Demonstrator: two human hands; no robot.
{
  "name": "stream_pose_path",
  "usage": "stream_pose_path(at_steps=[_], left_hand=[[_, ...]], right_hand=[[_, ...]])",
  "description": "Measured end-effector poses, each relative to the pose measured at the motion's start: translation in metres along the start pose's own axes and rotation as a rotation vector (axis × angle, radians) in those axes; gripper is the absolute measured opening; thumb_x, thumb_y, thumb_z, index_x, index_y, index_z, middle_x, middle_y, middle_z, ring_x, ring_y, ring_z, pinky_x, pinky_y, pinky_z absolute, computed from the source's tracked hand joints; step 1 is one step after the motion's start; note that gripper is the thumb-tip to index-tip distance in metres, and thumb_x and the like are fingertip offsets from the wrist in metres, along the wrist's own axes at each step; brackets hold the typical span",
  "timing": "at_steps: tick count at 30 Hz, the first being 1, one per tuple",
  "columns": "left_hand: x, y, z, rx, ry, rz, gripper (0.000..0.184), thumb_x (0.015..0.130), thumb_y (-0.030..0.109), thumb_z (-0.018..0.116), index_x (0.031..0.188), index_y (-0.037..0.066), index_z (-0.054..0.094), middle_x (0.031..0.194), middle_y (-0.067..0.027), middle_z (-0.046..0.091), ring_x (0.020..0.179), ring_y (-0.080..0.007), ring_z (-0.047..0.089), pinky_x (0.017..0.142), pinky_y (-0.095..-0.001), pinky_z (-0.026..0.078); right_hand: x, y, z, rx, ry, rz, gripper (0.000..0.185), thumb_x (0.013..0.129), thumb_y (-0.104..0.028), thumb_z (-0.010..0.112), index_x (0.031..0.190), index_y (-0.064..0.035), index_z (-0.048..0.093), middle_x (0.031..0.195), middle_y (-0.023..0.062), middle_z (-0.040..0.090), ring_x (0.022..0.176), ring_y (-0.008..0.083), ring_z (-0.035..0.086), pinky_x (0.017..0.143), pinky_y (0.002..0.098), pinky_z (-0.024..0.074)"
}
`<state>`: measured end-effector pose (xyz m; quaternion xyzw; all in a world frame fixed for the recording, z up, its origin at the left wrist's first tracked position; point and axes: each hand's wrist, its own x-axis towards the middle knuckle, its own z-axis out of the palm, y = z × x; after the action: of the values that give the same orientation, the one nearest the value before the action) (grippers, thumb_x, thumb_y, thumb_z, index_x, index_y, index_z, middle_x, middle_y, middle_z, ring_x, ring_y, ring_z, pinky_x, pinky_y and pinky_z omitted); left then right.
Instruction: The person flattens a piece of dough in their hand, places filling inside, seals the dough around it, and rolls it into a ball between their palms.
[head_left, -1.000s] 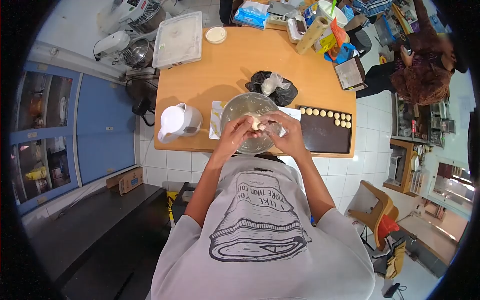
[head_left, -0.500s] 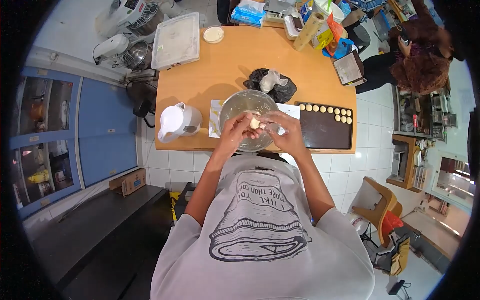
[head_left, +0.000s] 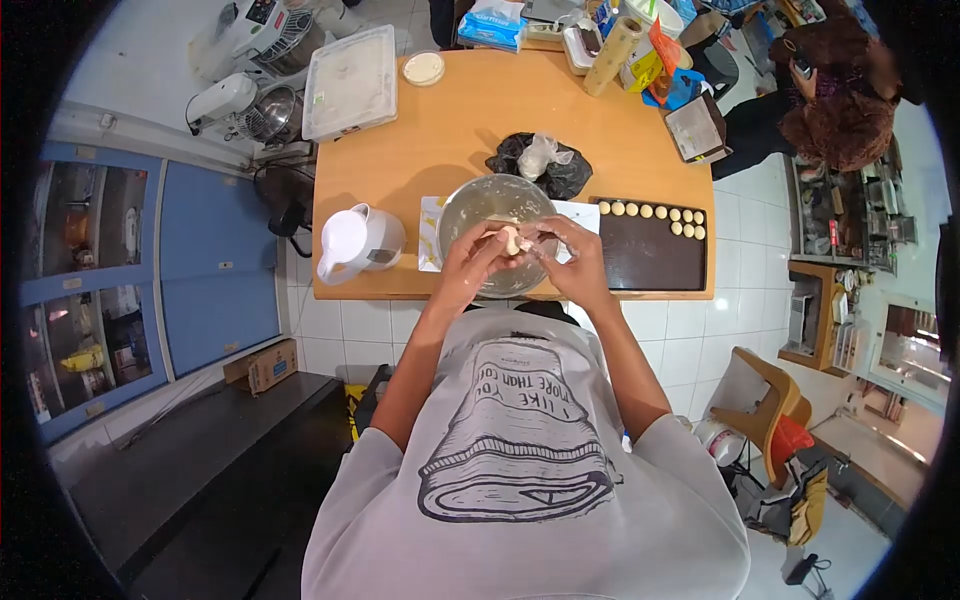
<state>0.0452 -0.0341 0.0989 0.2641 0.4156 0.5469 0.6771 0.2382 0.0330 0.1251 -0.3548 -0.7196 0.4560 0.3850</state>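
Both of my hands are over a metal mixing bowl (head_left: 460, 205) at the table's front edge. My left hand (head_left: 474, 262) has its fingers closed around a small piece of pale dough (head_left: 512, 240). My right hand (head_left: 572, 258) meets it from the other side, fingertips pinched at the dough's edge with a pale bit between them. To the right lies a dark baking tray (head_left: 650, 260) with several round dough balls (head_left: 632, 210) in its far rows. The inside of the bowl is partly hidden by my hands.
A white jug (head_left: 365, 238) stands left of the bowl. Behind it lies a black plastic bag (head_left: 570, 175). A plastic container (head_left: 350, 85) and a round tub (head_left: 424, 68) are at the far left. Another person (head_left: 840, 110) stands beyond the right corner near an open box (head_left: 698, 130).
My fingers have shifted slightly around the dough, and the right fingertips sit a little closer to it. The view has tilted slightly. The dough balls on the tray look the same.
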Motion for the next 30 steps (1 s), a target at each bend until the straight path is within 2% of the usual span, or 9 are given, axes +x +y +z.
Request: stream_pose_path(at_steps=[2, 8, 11, 12, 14, 17, 18, 27, 30], left_hand=[[-0.001, 0.003, 0.004, 0.032, -0.003, 0.034, 0.033, 0.11, 0.024, 0.062, 0.132, -0.002, 0.063, 0.124, -0.0111, 0.071, 0.107, -0.0174, 0.071, 0.095, -0.0332, 0.061], [0.001, 0.0, -0.003, 0.156, -0.055, 0.07, 0.033, 0.108, 0.02, 0.065, 0.133, -0.003, 0.062, 0.128, -0.0127, 0.07, 0.113, -0.0192, 0.07, 0.1, -0.0363, 0.061], [0.001, 0.001, 0.001, 0.139, -0.034, 0.079, 0.036, 0.111, 0.026, 0.061, 0.132, -0.003, 0.063, 0.123, -0.0144, 0.072, 0.106, -0.0185, 0.071, 0.094, -0.0337, 0.061], [0.002, -0.001, -0.002, 0.097, -0.042, 0.019, 0.038, 0.111, 0.029, 0.059, 0.131, -0.003, 0.063, 0.119, -0.015, 0.073, 0.102, -0.018, 0.072, 0.091, -0.0325, 0.061], [0.002, -0.004, -0.013, 0.013, -0.052, -0.103, 0.042, 0.113, 0.035, 0.055, 0.13, -0.003, 0.064, 0.111, -0.0161, 0.075, 0.095, -0.0171, 0.072, 0.084, -0.03, 0.06], [0.002, -0.003, -0.011, 0.01, -0.079, -0.121, 0.049, 0.114, 0.041, 0.05, 0.126, -0.003, 0.066, 0.101, -0.0166, 0.076, 0.085, -0.0159, 0.071, 0.078, -0.0281, 0.056], [0.002, -0.003, -0.009, 0.001, -0.08, -0.123, 0.048, 0.114, 0.041, 0.05, 0.124, -0.003, 0.067, 0.1, -0.0165, 0.076, 0.084, -0.0155, 0.07, 0.078, -0.0282, 0.056], [0.002, 0.0, -0.007, 0.001, -0.049, -0.135, 0.047, 0.114, 0.04, 0.052, 0.123, -0.003, 0.067, 0.1, -0.0163, 0.076, 0.085, -0.0146, 0.069, 0.077, -0.0283, 0.056], [0.002, 0.001, -0.005, 0.011, -0.034, -0.113, 0.046, 0.114, 0.04, 0.052, 0.124, -0.003, 0.066, 0.1, -0.0161, 0.076, 0.086, -0.0147, 0.069, 0.077, -0.0286, 0.056]], right_hand=[[-0.002, 0.004, 0.001, -0.045, -0.004, -0.02, 0.034, 0.08, 0.008, 0.076, 0.113, 0.0005, 0.075, 0.107, 0.0145, 0.078, 0.094, 0.0257, 0.076, 0.085, 0.0356, 0.0592], [-0.007, 0.004, 0.004, -0.08, 0.019, -0.024, 0.033, 0.081, 0.007, 0.076, 0.113, 0.002, 0.075, 0.106, 0.0152, 0.077, 0.093, 0.0268, 0.076, 0.085, 0.0362, 0.0591], [-0.006, 0.001, 0.004, -0.06, 0.015, 0.005, 0.027, 0.083, 0.003, 0.078, 0.11, -0.0021, 0.076, 0.105, 0.0143, 0.078, 0.094, 0.0304, 0.076, 0.085, 0.0382, 0.059], [-0.004, -0.001, 0.003, -0.048, 0.012, 0.019, 0.024, 0.085, 0.0, 0.079, 0.109, -0.0043, 0.077, 0.105, 0.0138, 0.078, 0.095, 0.0322, 0.076, 0.085, 0.0392, 0.0591], [-0.001, -0.001, -0.002, -0.074, -0.024, -0.035, 0.023, 0.085, 0.0, 0.078, 0.108, -0.0036, 0.077, 0.104, 0.0142, 0.078, 0.094, 0.0325, 0.076, 0.084, 0.0394, 0.0591], [0.002, -0.002, -0.007, -0.076, -0.057, -0.061, 0.03, 0.081, 0.005, 0.076, 0.109, -0.0025, 0.076, 0.105, 0.0151, 0.077, 0.095, 0.0325, 0.075, 0.086, 0.0386, 0.0583], [0.002, -0.002, -0.007, -0.07, -0.064, -0.059, 0.033, 0.078, 0.007, 0.075, 0.11, -0.0021, 0.076, 0.105, 0.0155, 0.077, 0.095, 0.0324, 0.075, 0.086, 0.0381, 0.0579], [0.0, 0.008, -0.001, -0.114, -0.09, -0.047, 0.031, 0.079, 0.009, 0.071, 0.109, -0.0008, 0.073, 0.106, 0.0149, 0.075, 0.098, 0.033, 0.074, 0.088, 0.0375, 0.0568], [0.004, 0.0, -0.005, 0.001, -0.082, 0.007, 0.031, 0.079, 0.01, 0.069, 0.108, -0.0002, 0.073, 0.106, 0.0152, 0.075, 0.099, 0.0317, 0.074, 0.09, 0.0366, 0.0562]])
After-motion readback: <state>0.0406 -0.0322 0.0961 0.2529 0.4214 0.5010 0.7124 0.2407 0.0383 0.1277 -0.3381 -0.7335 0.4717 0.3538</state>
